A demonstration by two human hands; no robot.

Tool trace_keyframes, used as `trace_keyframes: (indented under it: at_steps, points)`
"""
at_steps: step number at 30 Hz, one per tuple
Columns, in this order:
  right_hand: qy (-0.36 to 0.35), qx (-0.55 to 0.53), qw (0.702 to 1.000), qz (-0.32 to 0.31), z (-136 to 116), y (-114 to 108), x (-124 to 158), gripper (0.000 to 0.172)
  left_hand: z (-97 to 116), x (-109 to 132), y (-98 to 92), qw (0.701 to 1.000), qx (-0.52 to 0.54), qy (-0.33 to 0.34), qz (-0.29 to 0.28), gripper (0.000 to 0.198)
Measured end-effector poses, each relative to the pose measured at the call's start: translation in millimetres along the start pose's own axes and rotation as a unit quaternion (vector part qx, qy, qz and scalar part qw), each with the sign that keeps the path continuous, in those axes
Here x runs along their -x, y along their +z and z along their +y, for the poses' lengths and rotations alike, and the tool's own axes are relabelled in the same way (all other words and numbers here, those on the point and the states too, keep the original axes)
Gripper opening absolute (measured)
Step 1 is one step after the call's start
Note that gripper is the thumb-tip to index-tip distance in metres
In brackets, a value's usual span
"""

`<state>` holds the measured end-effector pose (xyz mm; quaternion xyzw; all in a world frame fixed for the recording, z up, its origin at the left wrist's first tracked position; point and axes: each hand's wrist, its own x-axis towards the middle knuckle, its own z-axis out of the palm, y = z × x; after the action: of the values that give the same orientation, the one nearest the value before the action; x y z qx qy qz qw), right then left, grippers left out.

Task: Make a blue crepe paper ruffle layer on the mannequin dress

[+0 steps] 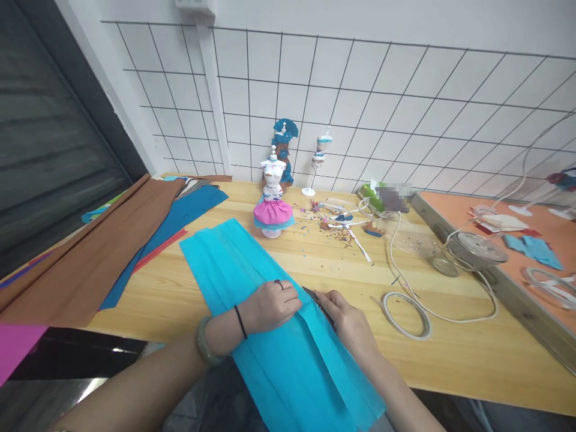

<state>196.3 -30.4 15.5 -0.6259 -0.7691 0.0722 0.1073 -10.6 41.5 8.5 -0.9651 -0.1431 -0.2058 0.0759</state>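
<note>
A long bright blue sheet [252, 270], creased lengthwise like crepe paper or thin cloth, slants across the table edge toward me. My left hand [274, 305] is closed on its middle, fingers pinching it near the right-hand edge. Just right of that, my right hand [344, 315] grips dark scissors [324, 307]; their blades meet the sheet's edge and are partly hidden by hand and sheet. Beyond the sheet stands a small white dress form [272, 174] in a pink skirt [273, 212] with a blue layer under it.
Brown sheets [103, 240] and dark blue ones [180, 216] lie stacked at left. Two more small forms stand behind, one in blue ruffles [285, 132]. Paper scraps [339, 231], a tape roll [406, 315] and a white cord [450, 318] lie right, before a raised orange surface [472, 207].
</note>
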Motion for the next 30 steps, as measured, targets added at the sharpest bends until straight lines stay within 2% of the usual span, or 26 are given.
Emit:
trace_keyframes:
  at_steps: [6, 15, 25, 30]
  points:
    - [0.008, -0.003, 1.0, -0.009, -0.9, 0.3, 0.2, 0.039, 0.2, 0.1, 1.7, 1.0, 0.008, -0.005, -0.012, 0.017]
    - [0.002, 0.039, 0.999, -0.029, -6.0, -1.4, -10.8, 0.039, -0.7, -0.9, 4.0, 1.0, 0.022, -0.001, -0.002, 0.017]
    - [0.002, 0.037, 0.999, -0.038, -6.6, -3.4, -12.1, 0.04, -0.4, -1.6, 3.7, 1.0, 0.029, 0.001, 0.004, 0.019]
    - [0.003, 0.031, 0.999, -0.031, -4.5, -2.1, -11.5, 0.041, 0.0, -1.9, 1.3, 0.999, 0.035, -0.006, -0.018, 0.02]
